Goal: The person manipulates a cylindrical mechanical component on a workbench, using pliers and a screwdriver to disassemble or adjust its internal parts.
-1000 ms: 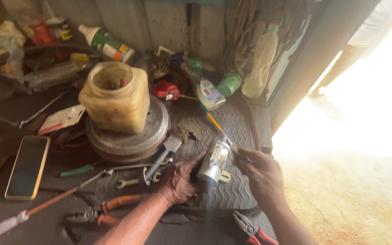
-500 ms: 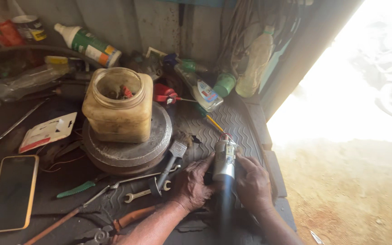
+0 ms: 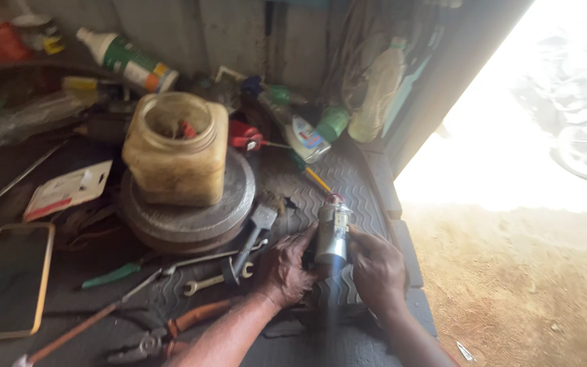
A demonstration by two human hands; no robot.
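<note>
Both of the person's hands close around a small silver metal cylinder with a dark lower body (image 3: 333, 234), held upright just above the ribbed black rubber mat (image 3: 348, 177) that covers the tabletop. The left hand (image 3: 287, 268) curls its fingers against the cylinder's left side, and the right hand (image 3: 377, 266) grips it from the right with the thumb pressed to the metal. The cylinder stands to the right of the yellowed translucent plastic jar (image 3: 176, 148), which sits on a round grey metal disc (image 3: 188, 204). Between the jar and the cylinder lies a grey putty scraper (image 3: 256, 231), with a small open-ended steel spanner (image 3: 213, 280) just below it. Well to the left of the jar rests a dark phone in a tan case (image 3: 15, 278). Orange-handled pliers (image 3: 164, 329) lie below the jar, near the left forearm.
</note>
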